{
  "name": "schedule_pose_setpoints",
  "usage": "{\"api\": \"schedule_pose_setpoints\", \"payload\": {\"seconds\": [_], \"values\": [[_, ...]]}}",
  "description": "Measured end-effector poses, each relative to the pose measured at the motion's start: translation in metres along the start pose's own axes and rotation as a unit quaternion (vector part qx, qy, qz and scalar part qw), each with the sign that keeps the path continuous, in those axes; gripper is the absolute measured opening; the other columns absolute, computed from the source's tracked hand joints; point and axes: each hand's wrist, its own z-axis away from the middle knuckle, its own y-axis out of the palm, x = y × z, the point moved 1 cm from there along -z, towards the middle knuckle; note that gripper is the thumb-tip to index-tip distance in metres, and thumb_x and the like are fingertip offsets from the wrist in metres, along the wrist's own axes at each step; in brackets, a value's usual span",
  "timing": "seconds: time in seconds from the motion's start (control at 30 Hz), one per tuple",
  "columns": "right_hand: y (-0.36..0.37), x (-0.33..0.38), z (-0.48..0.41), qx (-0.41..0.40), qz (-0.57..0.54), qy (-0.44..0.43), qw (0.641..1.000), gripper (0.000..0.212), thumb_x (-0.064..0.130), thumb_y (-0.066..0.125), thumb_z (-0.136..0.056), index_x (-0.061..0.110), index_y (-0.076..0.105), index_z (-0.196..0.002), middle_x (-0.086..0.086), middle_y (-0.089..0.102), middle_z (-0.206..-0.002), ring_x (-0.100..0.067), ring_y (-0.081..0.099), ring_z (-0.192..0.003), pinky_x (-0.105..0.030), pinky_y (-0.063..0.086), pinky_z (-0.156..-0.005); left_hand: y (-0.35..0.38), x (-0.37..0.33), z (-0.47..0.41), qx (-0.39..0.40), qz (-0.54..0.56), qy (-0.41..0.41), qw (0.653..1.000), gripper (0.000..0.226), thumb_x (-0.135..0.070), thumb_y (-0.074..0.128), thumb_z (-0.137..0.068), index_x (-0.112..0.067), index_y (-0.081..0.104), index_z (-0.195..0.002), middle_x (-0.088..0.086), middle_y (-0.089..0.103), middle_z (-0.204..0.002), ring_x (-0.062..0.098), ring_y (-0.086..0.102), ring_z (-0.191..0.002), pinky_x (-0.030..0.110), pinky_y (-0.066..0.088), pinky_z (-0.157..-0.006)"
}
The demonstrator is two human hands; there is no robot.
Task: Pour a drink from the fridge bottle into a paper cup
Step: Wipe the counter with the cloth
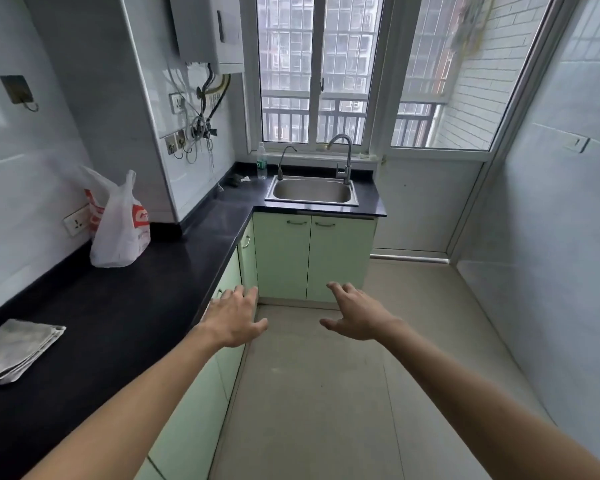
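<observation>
- Left hand (234, 318) and right hand (357, 318): fingers spread wide, holding nothing.
- No fridge, fridge bottle or paper cup in view; a bottle (262, 161) stands on the desk (118, 306) at 12 o'clock.
- A paper cup is likely light and crushable: grip mid-wall, gently.

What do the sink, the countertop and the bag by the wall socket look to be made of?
The sink looks like brushed stainless steel: grey with a dull metallic sheen. The countertop seems polished dark stone or a stone-look composite, since it reflects the light. The bag appears to be thin white plastic film, crinkled and partly see-through.
</observation>
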Motion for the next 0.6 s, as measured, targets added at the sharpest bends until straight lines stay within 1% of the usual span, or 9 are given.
{"api": "schedule_pose_setpoints", "payload": {"seconds": [0.2,0.33,0.6], "values": [[-0.019,-0.035,-0.044,0.002,-0.007,-0.012,1.0,0.085,0.054,0.06,-0.089,0.02,0.017,-0.154,-0.012,0.04,-0.143,-0.032,0.045,-0.129,-0.044,0.047,-0.097,-0.008,-0.018,-0.052,0.005,0.003,-0.014,1.0,0.071,-0.055,0.048,-0.091,-0.015,0.031,-0.148,0.008,0.048,-0.139,0.028,0.048,-0.126,0.046,0.042,-0.102],[-0.024,-0.048,-0.071,0.003,-0.007,-0.015,1.0,0.085,0.054,0.059,-0.09,0.02,0.016,-0.154,-0.012,0.041,-0.142,-0.032,0.046,-0.127,-0.046,0.047,-0.098,-0.013,-0.022,-0.084,0.002,0.002,-0.012,1.0,0.076,-0.055,0.048,-0.091,-0.014,0.027,-0.152,0.009,0.047,-0.141,0.029,0.047,-0.127,0.047,0.042,-0.104],[-0.028,-0.051,-0.137,0.015,0.005,-0.021,1.0,0.084,0.053,0.06,-0.09,0.02,0.016,-0.153,-0.012,0.041,-0.141,-0.032,0.046,-0.128,-0.045,0.047,-0.098,-0.013,-0.002,-0.147,-0.003,0.018,-0.01,1.0,0.076,-0.054,0.048,-0.092,-0.014,0.025,-0.152,0.009,0.047,-0.14,0.028,0.046,-0.128,0.045,0.041,-0.104]]}}
